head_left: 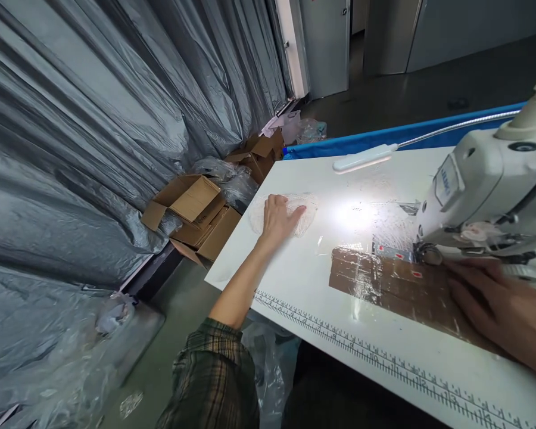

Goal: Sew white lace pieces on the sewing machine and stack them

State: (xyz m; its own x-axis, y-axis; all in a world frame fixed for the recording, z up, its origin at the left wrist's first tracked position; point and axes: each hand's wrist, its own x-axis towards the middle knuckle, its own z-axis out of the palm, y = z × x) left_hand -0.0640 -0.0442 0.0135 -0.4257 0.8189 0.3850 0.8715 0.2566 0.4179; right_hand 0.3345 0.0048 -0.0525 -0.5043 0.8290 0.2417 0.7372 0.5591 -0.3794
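My left hand [279,219] lies on a thin whitish, lace-like round piece [307,215] at the left part of the white table. Its fingers are spread, with the thumb pointing right. At the right, my right hand [495,298] is beside the needle area of a white sewing machine [477,179]. Its fingertips are drawn together close to the presser foot [429,255]; whatever they hold is too small and dark to make out. Under and in front of that hand is brown tape [357,277] stuck on the tabletop. The needle itself is hidden.
A white lamp [365,158] on a flexible metal neck lights the table. Printed rulers [330,333] run along the near edge. Open cardboard boxes [196,208] and clear plastic bags stand on the floor at the left, by a silver-grey curtain [93,119].
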